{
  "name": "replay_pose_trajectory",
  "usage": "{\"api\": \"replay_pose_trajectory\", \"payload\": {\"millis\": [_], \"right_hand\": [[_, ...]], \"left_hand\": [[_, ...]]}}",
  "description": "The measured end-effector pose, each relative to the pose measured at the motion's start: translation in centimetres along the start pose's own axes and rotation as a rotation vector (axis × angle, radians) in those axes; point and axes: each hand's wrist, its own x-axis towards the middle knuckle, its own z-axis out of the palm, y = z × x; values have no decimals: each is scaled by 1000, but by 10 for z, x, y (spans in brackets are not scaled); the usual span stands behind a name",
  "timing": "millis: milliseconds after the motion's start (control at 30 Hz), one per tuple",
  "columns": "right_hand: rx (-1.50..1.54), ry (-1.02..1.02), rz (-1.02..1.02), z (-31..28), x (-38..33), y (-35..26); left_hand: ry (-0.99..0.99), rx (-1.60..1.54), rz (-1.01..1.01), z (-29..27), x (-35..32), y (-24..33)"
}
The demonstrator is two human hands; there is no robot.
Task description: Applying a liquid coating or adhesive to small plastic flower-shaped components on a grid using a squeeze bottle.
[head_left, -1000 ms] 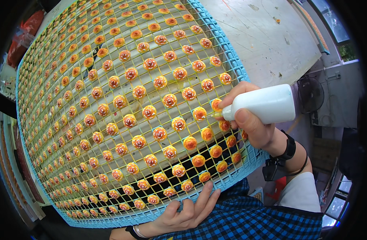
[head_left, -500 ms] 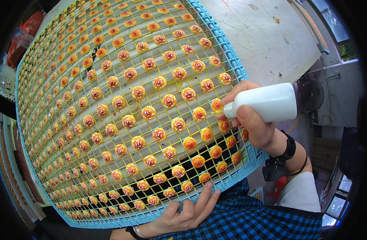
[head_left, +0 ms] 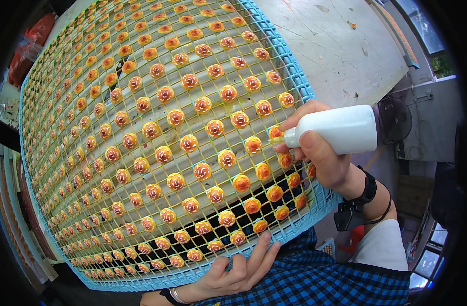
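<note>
A large mesh rack (head_left: 277,57) with a blue woven rim stretches before me, its yellow grid dotted with rows of small orange rose-like pieces. Many pieces, like the rose piece (head_left: 226,158), carry white strokes; several at the lower right, such as the orange piece (head_left: 252,205), are plain. My right hand (head_left: 322,153) is closed around a white squeeze bottle (head_left: 340,128), tilted nearly level. Its narrow nozzle points left, close to pieces near the right rim; whether it touches one is unclear. My left hand (head_left: 238,268) grips the near rim, fingertips over its edge.
A grey worktop (head_left: 340,46) lies beyond the rack. A dark fan (head_left: 395,118) stands at the right, and a red bag-like thing (head_left: 37,38) at the far left. Beneath the mesh run pale ridged surfaces. A black strap (head_left: 367,191) circles my right wrist.
The bottle and my right hand have shifted slightly, the nozzle tip moving a little up and away from me. My left hand stays at the rim.
</note>
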Motion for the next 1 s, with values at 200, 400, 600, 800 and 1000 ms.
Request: {"api": "replay_pose_trajectory", "payload": {"millis": [200, 400, 600, 800, 1000], "right_hand": [[-9, -11, 5, -1, -1, -1], [80, 36, 17, 1, -1, 0], [134, 42, 39, 2, -1, 0], [99, 49, 38, 2, 0, 0], [96, 76, 7, 3, 0, -1]], "left_hand": [[-5, -3, -4, 0, 0, 1], [1, -5, 6, 0, 0, -2], [3, -7, 0, 0, 0, 0], [3, -6, 5, 0, 0, -1], [-2, -4, 13, 0, 0, -2]]}}
